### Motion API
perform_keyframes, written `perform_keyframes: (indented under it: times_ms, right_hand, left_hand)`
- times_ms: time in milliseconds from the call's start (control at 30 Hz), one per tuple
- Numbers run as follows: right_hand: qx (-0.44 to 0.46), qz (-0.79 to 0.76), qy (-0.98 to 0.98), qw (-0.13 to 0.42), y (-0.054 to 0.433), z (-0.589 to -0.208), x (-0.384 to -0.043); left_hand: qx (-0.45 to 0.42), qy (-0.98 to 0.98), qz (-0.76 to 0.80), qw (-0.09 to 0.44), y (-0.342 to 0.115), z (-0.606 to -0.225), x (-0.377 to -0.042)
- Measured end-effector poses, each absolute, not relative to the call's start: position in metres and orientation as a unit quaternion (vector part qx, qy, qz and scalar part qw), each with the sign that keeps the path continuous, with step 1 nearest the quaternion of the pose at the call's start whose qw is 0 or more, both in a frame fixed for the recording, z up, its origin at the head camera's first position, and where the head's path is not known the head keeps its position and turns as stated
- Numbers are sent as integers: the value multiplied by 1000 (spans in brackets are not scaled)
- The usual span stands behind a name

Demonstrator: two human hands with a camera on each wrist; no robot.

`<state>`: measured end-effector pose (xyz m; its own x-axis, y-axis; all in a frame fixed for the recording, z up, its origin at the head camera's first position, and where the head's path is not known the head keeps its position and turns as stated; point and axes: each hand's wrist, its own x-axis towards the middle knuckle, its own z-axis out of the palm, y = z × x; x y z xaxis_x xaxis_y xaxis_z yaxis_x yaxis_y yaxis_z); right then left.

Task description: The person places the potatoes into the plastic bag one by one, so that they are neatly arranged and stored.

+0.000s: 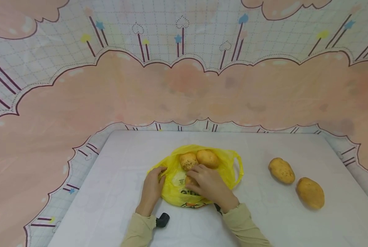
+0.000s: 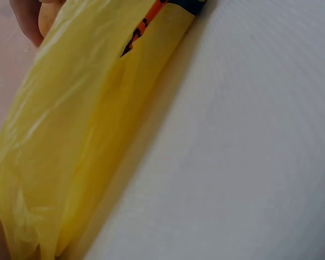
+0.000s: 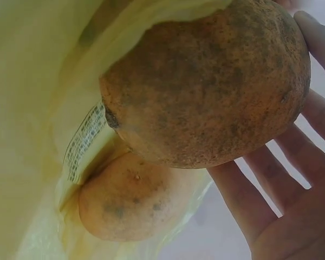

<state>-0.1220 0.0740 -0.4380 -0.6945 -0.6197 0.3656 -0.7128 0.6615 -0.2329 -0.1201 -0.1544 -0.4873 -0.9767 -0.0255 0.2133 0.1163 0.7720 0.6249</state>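
White desk (image 1: pixel 88 206): left hand (image 1: pixel 153 187) pinches yellow bag (image 1: pixel 173 199) by the rim (probably so it gapes), right hand (image 1: pixel 210 183) grips a potato (image 1: pixel 190 181) inside, near two more (image 1: pixel 207 158); loose potatoes (image 1: pixel 282 171) lie at right.

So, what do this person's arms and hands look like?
Both arms wear long, creased beige sleeves. The left hand and right hand are bare, without gloves. A small, rounded black device juts out by the left cuff; something dark, mostly hidden, shows under the right wrist.

Kinda flat light, faint shadows under two potatoes (image 1: pixel 310 193) toward the table (image 1: pixel 110 206)'s right edge; left wrist view's dim, soft.
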Motion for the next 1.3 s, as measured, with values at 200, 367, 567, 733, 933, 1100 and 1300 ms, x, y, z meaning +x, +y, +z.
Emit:
perform_keyframes:
  times_ms: [200, 367, 567, 733, 933, 1100, 1300]
  right_hand:
    - [375, 186, -901, 115, 71, -440, -123]
    - [377, 185, -900, 118, 70, -441, -123]
    - [376, 190, -899, 120, 68, -443, -123]
    - [375, 190, -899, 123, 67, -445, -123]
    - [375, 181, -901, 121, 68, -444, -123]
    - [371, 183, -904, 111, 69, -441, -122]
    - [362, 192, -906, 102, 74, -437, -123]
  left_hand:
    - [-24, -935, -339, 103, -154, -487, -121]
    - [-25, -934, -339, 105, -153, -488, -121]
    - [-25, -934, -340, 105, -152, -489, -121]
    - [-24, -935, -339, 104, -151, -488, -121]
    - [-24, -934, -339, 106, -151, -487, -120]
    - [-27, -933, -340, 110, -152, -487, -120]
    - [-27, -934, -338, 111, -154, -488, -120]
